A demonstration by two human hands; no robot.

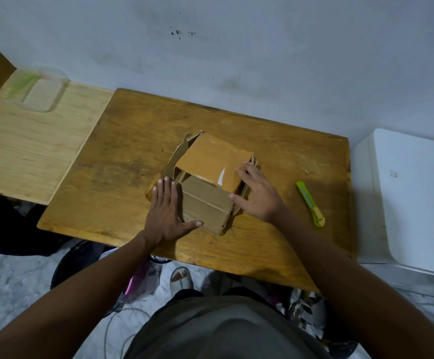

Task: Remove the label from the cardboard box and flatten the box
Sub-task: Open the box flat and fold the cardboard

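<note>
A brown cardboard box lies partly collapsed in the middle of the dark wooden table, its flaps sticking out at the far left and right. A thin white scrap of label shows on its upper panel. My left hand lies flat with fingers spread on the box's left flap, its thumb against the near panel. My right hand presses with spread fingers on the box's right side, fingertips on the upper panel. Neither hand grips anything.
A green utility knife lies on the table to the right of the box. A lighter wooden table adjoins on the left, with a clear plastic container on it. A white appliance stands at the right. Paper scraps litter the floor.
</note>
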